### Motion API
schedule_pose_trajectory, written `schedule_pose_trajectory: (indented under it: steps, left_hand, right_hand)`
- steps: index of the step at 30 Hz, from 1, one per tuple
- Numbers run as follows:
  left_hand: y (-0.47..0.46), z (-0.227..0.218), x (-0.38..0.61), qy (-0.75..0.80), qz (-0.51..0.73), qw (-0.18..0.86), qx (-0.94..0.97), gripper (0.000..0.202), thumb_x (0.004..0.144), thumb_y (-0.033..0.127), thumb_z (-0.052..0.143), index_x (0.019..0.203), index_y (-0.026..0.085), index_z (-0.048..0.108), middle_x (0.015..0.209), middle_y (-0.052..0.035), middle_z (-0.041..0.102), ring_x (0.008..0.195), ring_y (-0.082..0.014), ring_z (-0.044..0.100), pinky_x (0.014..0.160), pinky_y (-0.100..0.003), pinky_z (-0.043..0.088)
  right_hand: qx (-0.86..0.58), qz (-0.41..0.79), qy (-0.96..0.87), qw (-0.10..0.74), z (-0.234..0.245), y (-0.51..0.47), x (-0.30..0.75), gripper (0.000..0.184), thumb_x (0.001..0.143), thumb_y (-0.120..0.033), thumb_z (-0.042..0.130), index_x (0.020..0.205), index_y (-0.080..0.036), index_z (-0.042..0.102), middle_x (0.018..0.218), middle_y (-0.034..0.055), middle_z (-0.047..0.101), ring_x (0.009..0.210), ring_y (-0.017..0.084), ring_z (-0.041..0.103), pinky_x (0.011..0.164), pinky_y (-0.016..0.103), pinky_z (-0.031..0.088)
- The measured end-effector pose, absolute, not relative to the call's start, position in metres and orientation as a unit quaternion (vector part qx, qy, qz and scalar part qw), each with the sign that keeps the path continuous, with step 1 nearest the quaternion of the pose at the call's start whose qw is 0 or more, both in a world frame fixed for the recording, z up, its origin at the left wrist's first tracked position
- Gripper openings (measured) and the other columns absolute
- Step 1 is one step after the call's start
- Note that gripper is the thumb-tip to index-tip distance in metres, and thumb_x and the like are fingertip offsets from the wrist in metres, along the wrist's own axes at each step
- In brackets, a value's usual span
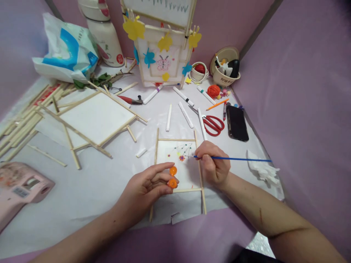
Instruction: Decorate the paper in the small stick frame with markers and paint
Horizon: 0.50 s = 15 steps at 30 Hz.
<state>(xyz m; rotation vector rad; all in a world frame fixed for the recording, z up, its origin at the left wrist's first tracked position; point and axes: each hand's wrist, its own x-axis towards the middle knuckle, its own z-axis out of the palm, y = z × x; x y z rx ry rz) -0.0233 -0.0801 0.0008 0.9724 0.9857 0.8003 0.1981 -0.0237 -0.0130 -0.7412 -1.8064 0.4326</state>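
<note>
My right hand [214, 162] is closed around a thin blue paintbrush [238, 159], its tip at the small painted flowers. Those flowers [181, 157] sit on a white sheet [189, 175] stretched in a frame of wooden sticks [201, 179]. In the fingers of my left hand [150, 182] is a small open orange paint pot [172, 183], its orange lid [173, 170] tipped up beside it. This hand hovers over the left side of the framed sheet. Green dots and thin stems show above the flowers.
Behind the frame lie white markers [185, 115], red-handled scissors [214, 124] and a phone [237, 123]. A larger stick frame [98, 117] is at left, near a pink tape dispenser [24, 193]. A decorated lantern [164, 54] stands at the back; crumpled tissue [263, 168] is at right.
</note>
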Motion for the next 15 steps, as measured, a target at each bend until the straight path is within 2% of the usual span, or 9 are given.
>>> schedule_pose_trajectory:
  steps: [3, 8, 15]
  left_hand:
    - [-0.080, 0.002, -0.023, 0.438, 0.363, 0.698, 0.436, 0.041, 0.077, 0.009, 0.070, 0.115, 0.024, 0.066, 0.086, 0.0039, 0.075, 0.082, -0.0099, 0.071, 0.074, -0.016, 0.056]
    - [-0.079, 0.003, -0.023, 0.424, 0.368, 0.702, 0.438, 0.043, 0.077, 0.005, 0.069, 0.115, 0.026, 0.066, 0.086, 0.0053, 0.076, 0.081, -0.0085, 0.071, 0.075, -0.014, 0.055]
    - [-0.082, 0.001, -0.025, 0.405, 0.368, 0.701, 0.457, 0.044, 0.080, 0.005, 0.067, 0.119, 0.026, 0.065, 0.089, 0.0044, 0.076, 0.083, -0.0101, 0.071, 0.077, -0.017, 0.056]
  right_hand:
    - [-0.242, 0.176, -0.763, 0.573, -0.011, -0.029, 0.200, 0.018, 0.089, -0.015, 0.042, 0.093, -0.021, 0.058, 0.075, 0.0039, 0.061, 0.063, 0.018, 0.056, 0.059, 0.035, 0.045]
    - [-0.148, 0.167, -0.837, 0.500, 0.004, -0.035, 0.196, 0.016, 0.089, -0.016, 0.039, 0.092, -0.018, 0.055, 0.072, 0.0060, 0.063, 0.059, 0.017, 0.055, 0.056, 0.035, 0.043]
    - [-0.134, 0.175, -0.848, 0.482, 0.003, -0.036, 0.193, 0.017, 0.090, -0.016, 0.039, 0.094, -0.016, 0.056, 0.073, 0.0076, 0.064, 0.061, 0.017, 0.059, 0.056, 0.034, 0.045]
